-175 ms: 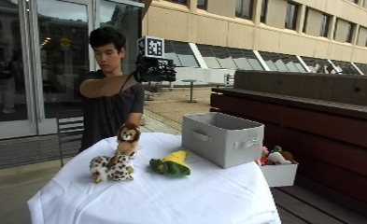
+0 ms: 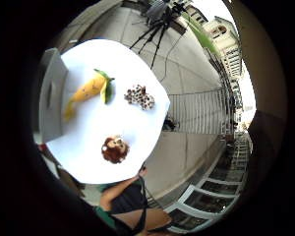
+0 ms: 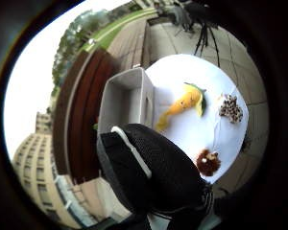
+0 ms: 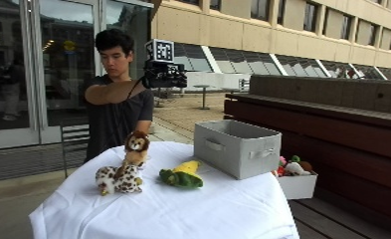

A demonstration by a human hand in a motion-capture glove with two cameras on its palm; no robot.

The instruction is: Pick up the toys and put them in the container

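Three soft toys lie on the white-clothed table [image 4: 201, 209]: a brown lion [image 4: 137, 147] upright at the back, a spotted animal [image 4: 119, 179] in front of it, and a yellow toy with green leaves [image 4: 182, 175] beside them. The grey fabric container [image 4: 238, 147] stands at the table's right side, with nothing showing inside it in the thumb side palm view [image 3: 125, 98]. My gloved right hand [image 4: 165, 74] hangs high over the table at chest height, palm down, holding nothing. From the palm I see the lion [image 2: 115, 149], spotted animal [image 2: 139, 96] and yellow toy [image 2: 88, 91] far below.
A small white box [image 4: 296, 181] with more soft toys sits on the dark wooden bench [image 4: 327, 129] right of the table. A metal chair [image 4: 72, 139] stands behind the table next to the person. A camera tripod [image 2: 157, 24] stands on the paving across the table.
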